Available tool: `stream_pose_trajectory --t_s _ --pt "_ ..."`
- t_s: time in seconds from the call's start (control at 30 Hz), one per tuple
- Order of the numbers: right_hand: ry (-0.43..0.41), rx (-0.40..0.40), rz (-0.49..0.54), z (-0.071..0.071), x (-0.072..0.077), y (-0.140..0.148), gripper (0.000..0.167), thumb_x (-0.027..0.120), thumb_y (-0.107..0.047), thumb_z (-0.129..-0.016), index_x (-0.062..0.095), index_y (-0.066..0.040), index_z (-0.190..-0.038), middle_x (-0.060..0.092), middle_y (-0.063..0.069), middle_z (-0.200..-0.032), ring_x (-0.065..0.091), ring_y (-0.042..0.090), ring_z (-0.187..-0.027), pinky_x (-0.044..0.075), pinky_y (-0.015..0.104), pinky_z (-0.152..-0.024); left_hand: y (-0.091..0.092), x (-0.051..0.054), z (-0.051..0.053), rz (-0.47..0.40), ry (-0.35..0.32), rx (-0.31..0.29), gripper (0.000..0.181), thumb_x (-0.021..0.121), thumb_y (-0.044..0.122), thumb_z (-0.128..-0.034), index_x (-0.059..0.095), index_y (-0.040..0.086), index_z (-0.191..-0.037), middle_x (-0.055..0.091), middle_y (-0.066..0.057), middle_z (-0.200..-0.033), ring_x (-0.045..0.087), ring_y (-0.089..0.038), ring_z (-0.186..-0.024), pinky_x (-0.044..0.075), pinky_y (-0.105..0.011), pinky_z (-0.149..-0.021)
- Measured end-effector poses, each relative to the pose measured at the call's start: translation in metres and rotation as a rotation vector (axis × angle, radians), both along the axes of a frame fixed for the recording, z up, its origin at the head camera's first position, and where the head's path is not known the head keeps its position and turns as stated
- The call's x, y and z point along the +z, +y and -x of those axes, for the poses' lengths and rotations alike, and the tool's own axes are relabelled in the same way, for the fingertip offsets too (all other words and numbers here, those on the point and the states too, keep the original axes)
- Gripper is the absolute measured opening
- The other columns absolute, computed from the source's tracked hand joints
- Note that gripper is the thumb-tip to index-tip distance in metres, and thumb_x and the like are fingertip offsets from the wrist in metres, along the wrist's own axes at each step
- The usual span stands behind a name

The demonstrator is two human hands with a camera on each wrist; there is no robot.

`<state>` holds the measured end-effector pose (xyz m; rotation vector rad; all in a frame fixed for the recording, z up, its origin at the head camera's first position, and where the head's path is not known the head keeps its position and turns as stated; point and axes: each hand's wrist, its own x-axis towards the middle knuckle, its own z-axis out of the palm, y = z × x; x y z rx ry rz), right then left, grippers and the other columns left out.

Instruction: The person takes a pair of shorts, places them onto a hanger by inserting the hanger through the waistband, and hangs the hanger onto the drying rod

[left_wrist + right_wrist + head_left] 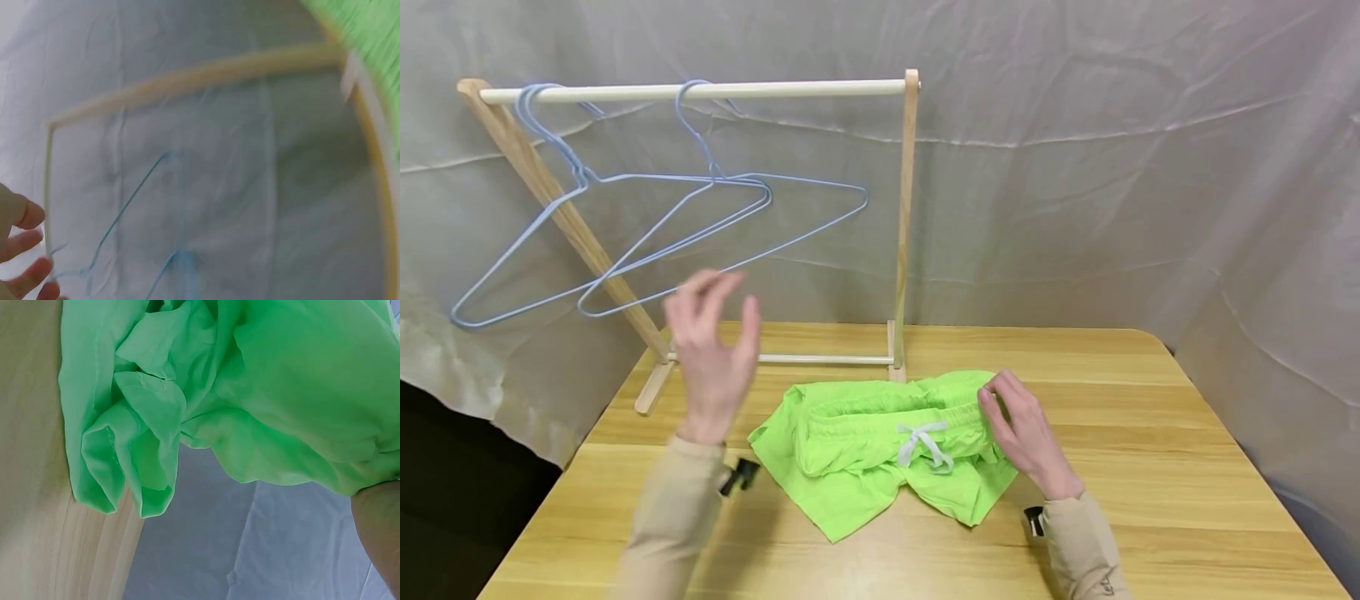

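Bright green shorts [865, 433] with a white drawstring bow [923, 446] lie on the table, their waistband bunched up. At the right end of the waistband, my right hand [1026, 429] pinches the fabric. The right wrist view shows green cloth [300, 394] filling the upper part, with only part of that hand at the edge. My left hand [711, 350] is in the air left of the shorts, fingers bent loosely and holding nothing. It is nearest to several blue wire hangers [647, 229] on the rack; the left wrist view is blurred.
A wooden rack [907, 208] with a white top rail [805, 89] stands at the table's back left. The hangers hook over that rail. A grey curtain [1075, 208] surrounds the wooden table [1150, 467] behind and at the sides.
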<state>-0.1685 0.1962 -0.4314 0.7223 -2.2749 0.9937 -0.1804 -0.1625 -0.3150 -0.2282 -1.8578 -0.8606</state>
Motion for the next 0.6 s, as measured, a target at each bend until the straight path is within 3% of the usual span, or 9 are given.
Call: stream_pose_trajectory --t_s 0.1,0.17,0.23,0.37,0.47,0.6 --pt "0.016 -0.005 0.007 0.0 -0.001 -0.001 0.018 0.055 0.005 -0.094 0.055 -0.009 -0.082 0.049 -0.006 -0.08 0.04 -0.001 -0.073 0.041 0.021 -0.063 -0.024 0.033 0.01 -0.087 0.007 0.086 0.037 0.066 0.023 -0.0927 0.064 0.003 -0.124 0.057 -0.021 -0.13 0.046 -0.034 -0.123 0.031 -0.035 -0.108" --pt "0.03 -0.007 0.008 0.0 -0.001 -0.002 0.017 0.056 0.005 -0.093 0.055 -0.008 -0.081 0.049 -0.005 -0.08 0.04 -0.001 -0.073 0.041 0.021 -0.063 -0.039 0.049 0.018 -0.11 -0.061 0.134 0.044 0.066 0.03 -0.0933 0.061 0.005 -0.129 0.055 -0.018 -0.135 0.043 -0.031 -0.13 0.03 -0.037 -0.112" --pt "0.046 -0.009 0.009 0.0 -0.001 -0.002 0.017 0.058 0.004 -0.092 0.055 -0.008 -0.081 0.05 -0.005 -0.08 0.039 -0.001 -0.073 0.041 0.021 -0.063 -0.051 0.059 0.025 -0.115 -0.151 0.145 0.047 0.064 0.033 -0.0951 0.058 0.007 -0.134 0.056 -0.017 -0.136 0.043 -0.032 -0.132 0.03 -0.04 -0.113" --pt "0.067 -0.013 0.022 -0.001 -0.001 -0.002 0.016 0.059 0.005 -0.09 0.055 -0.008 -0.081 0.051 -0.004 -0.08 0.039 -0.001 -0.071 0.04 0.02 -0.061 -0.066 0.069 0.037 -0.072 -0.326 0.127 0.048 0.059 0.036 -0.0995 0.054 0.008 -0.138 0.059 -0.019 -0.134 0.047 -0.039 -0.127 0.031 -0.049 -0.109" --pt "0.074 -0.016 0.031 0.0 -0.001 -0.003 0.016 0.059 0.005 -0.09 0.055 -0.007 -0.081 0.051 -0.004 -0.08 0.038 -0.001 -0.07 0.038 0.019 -0.059 -0.071 0.072 0.044 -0.064 -0.407 0.127 0.047 0.057 0.039 -0.1012 0.055 0.01 -0.138 0.064 -0.019 -0.133 0.055 -0.038 -0.12 0.036 -0.05 -0.103" --pt "0.082 -0.017 0.03 0.001 -0.002 -0.003 0.015 0.059 0.005 -0.089 0.055 -0.007 -0.08 0.051 -0.003 -0.08 0.036 -0.001 -0.069 0.037 0.019 -0.058 -0.077 0.076 0.05 -0.069 -0.458 0.166 0.044 0.054 0.046 -0.1014 0.064 0.014 -0.131 0.072 -0.015 -0.121 0.061 -0.009 -0.088 0.04 -0.037 -0.084"
